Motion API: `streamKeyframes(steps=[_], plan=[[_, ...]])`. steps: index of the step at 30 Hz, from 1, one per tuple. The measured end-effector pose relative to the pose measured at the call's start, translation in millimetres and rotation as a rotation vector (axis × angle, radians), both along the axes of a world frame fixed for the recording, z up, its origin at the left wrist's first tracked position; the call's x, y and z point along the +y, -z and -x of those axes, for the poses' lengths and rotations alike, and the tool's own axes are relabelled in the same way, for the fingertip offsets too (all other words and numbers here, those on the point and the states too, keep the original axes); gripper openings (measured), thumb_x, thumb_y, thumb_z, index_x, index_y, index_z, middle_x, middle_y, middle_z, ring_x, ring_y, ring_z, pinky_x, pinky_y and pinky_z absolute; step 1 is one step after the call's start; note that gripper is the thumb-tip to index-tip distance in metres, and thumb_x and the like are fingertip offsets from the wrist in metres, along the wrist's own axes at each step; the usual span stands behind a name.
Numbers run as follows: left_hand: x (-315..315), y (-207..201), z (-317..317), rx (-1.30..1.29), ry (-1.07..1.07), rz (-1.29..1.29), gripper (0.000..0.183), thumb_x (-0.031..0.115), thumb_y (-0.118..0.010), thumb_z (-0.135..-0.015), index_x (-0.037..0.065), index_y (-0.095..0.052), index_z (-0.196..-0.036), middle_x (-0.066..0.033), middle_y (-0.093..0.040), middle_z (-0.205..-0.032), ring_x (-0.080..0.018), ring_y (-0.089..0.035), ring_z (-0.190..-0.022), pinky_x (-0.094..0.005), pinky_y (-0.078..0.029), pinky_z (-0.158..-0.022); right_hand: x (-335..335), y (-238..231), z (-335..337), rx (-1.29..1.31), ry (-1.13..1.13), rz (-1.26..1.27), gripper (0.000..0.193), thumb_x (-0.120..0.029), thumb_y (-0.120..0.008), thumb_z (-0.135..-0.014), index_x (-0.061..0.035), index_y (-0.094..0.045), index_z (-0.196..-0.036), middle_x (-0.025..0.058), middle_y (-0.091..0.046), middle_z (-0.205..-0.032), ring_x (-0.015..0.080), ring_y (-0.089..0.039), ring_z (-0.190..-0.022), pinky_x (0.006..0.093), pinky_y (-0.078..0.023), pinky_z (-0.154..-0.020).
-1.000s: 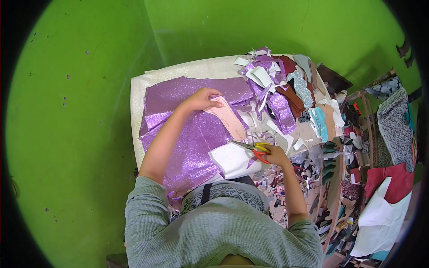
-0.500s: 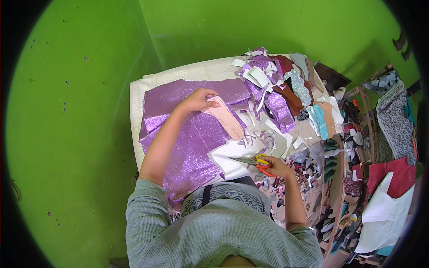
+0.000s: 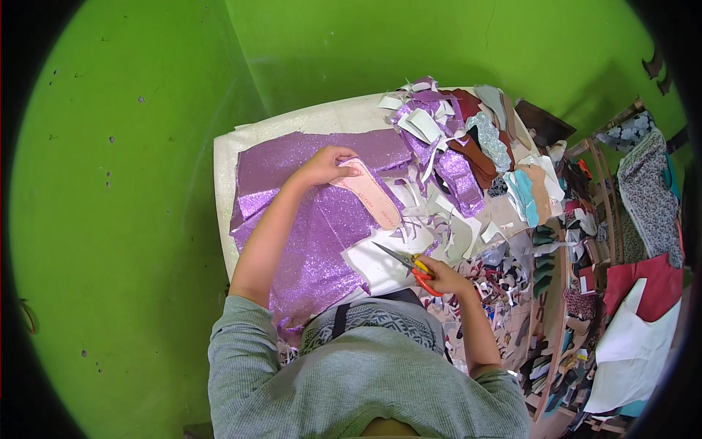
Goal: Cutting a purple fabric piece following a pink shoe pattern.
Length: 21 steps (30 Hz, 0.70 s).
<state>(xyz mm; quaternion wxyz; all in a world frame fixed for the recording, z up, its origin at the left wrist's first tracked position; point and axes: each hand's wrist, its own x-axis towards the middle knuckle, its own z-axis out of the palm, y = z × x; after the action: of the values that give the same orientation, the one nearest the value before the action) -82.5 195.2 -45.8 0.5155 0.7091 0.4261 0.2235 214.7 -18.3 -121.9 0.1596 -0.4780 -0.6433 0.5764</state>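
Observation:
A pale pink insole (image 3: 369,194) with red markings lies over the purple glitter sheet, a purple edge showing along its far side. My left hand (image 3: 333,165) is closed on its upper end, thumb on top and fingers beyond the edge. In my right hand (image 3: 444,279) is a pair of scissors (image 3: 420,275) with yellow and red handles, blades pointing up and left. The blades hover over a white piece of material (image 3: 376,265), apart from the insole. The large purple glitter sheet (image 3: 314,227) spreads beneath my left forearm.
Purple and white offcuts (image 3: 431,132) heap at the table's far right, beside brown, silver and turquoise pieces (image 3: 521,197). The cream table edge (image 3: 223,172) runs along the left. Scraps litter the floor (image 3: 497,307); a rack (image 3: 559,329) with materials stands right. A green wall (image 3: 146,183) rises behind.
The scissors have turned so their blades point more upward, toward the insole's lower end. My left hand and the insole have hardly moved.

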Motion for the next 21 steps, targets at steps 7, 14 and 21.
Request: streamKeyframes(steps=[7, 14, 21], plan=[[0.9, 4.8, 0.6, 0.017, -0.025, -0.135, 0.036, 0.015, -0.069, -0.069, 0.0, -0.057, -0.1, -0.0105, -0.061, -0.093, -0.0177, -0.056, -0.088, -0.0292, -0.043, -0.077, 6.8, -19.6, 7.1, -0.249, -0.069, 0.002, 0.062, -0.035, -0.067, -0.07, -0.0022, -0.04, -0.115, 0.0168, -0.057, -0.092, 0.0249, -0.055, -0.083, 0.0324, -0.042, -0.074], [-3.2, -0.3, -0.5, 0.012, -0.028, -0.139, 0.033, 0.016, -0.069, -0.069, 0.0, -0.058, -0.097, -0.0097, -0.061, -0.091, -0.0177, -0.056, -0.087, -0.0291, -0.043, -0.076, 9.8, -17.4, 16.0, -0.252, -0.074, 0.053, 0.064, -0.045, -0.057, -0.075, 0.0001, -0.037, -0.116, 0.0198, -0.054, -0.097, 0.0284, -0.053, -0.09, 0.0337, -0.04, -0.078], [1.6, 4.0, 0.5, -0.009, -0.013, -0.112, 0.032, 0.015, -0.068, -0.071, 0.001, -0.058, -0.098, -0.0092, -0.061, -0.091, -0.0169, -0.055, -0.087, -0.0288, -0.043, -0.075, 20.7, -5.1, 26.0, -0.164, -0.085, -0.024, 0.062, -0.045, -0.054, -0.078, 0.0003, -0.037, -0.116, 0.0183, -0.052, -0.094, 0.0281, -0.052, -0.088, 0.0341, -0.04, -0.077]])
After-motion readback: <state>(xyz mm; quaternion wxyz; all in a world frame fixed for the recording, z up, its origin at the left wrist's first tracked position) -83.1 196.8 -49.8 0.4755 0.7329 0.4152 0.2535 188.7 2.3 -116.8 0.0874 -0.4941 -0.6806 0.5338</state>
